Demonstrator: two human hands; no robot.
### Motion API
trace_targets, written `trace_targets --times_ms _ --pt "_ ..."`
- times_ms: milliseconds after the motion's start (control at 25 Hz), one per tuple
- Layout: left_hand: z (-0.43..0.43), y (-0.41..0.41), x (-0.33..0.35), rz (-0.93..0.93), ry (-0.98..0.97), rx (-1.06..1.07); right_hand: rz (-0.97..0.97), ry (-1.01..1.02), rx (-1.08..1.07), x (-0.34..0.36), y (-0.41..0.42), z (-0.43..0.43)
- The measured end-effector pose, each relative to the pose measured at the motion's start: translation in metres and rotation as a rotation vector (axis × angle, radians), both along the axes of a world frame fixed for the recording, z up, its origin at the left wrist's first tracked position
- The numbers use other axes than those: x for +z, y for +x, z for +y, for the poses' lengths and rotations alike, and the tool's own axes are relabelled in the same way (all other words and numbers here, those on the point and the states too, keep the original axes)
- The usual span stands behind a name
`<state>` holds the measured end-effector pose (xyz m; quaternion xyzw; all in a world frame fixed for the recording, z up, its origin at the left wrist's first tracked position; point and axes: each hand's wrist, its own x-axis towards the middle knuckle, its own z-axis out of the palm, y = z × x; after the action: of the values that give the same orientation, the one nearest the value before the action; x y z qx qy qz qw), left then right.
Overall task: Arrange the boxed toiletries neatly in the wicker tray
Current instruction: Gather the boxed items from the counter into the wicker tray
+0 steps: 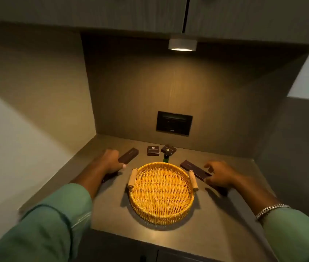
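In the head view, a round yellow wicker tray (161,193) with two pale wooden handles is seen at the middle of a grey-brown worktop (225,224) set in a lit niche; nothing is seen inside it. The left hand (110,161) is closed around the near end of a long dark brown box (129,156) lying to the left of the tray. The right hand (219,175) is held with fingers curled but spread, at the near end of a second long dark brown box (193,169) lying just right of the tray; whether it is gripped cannot be told. Behind the tray, two small square dark boxes (153,150) (168,149) are seen side by side near the back wall, the right one tilted. A small green bottle (166,158) stands between them and the tray rim. A dark socket panel (174,123) is mounted on the back wall, under a round ceiling lamp (182,44). Green sleeves cover both forearms, and a silver chain bracelet (271,210) is worn on the right wrist.
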<state>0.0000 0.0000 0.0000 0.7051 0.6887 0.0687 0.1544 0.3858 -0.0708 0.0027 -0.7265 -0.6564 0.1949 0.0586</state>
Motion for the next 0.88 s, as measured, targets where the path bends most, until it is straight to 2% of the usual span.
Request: trace_targets --times_ms 80,160,280,360,440,560,640,680,880 --pt "0.012 0.003 -0.002 0.07 -0.066 0.014 -0.064 -0.021 0.04 -0.006 -0.003 0.016" --pt "0.02 0.009 -0.004 0.041 -0.111 0.042 -0.133 -0.035 0.068 -0.012 -0.006 0.023" --pt "0.034 0.014 -0.008 -0.014 -0.098 0.089 -0.131 -0.041 0.031 -0.014 -0.01 0.028" --pt "0.034 0.02 0.003 -0.245 -0.071 0.145 -0.107 -0.024 -0.025 -0.006 -0.01 0.025" --pt "0.03 0.03 0.023 -0.502 -0.033 0.15 -0.026 0.12 -0.093 0.016 -0.016 0.021" --pt "0.012 0.053 0.05 -0.596 0.026 0.038 0.197 0.367 -0.189 0.061 -0.04 0.024" --pt "-0.004 0.069 0.054 -0.585 0.007 -0.086 0.35 0.314 -0.211 0.078 -0.07 0.025" --pt "-0.012 0.077 0.051 -0.54 0.004 -0.15 0.361 0.253 -0.195 0.079 -0.086 0.022" --pt "-0.039 0.107 0.017 -0.112 -0.037 -0.252 0.107 0.109 -0.218 0.029 -0.151 -0.003"
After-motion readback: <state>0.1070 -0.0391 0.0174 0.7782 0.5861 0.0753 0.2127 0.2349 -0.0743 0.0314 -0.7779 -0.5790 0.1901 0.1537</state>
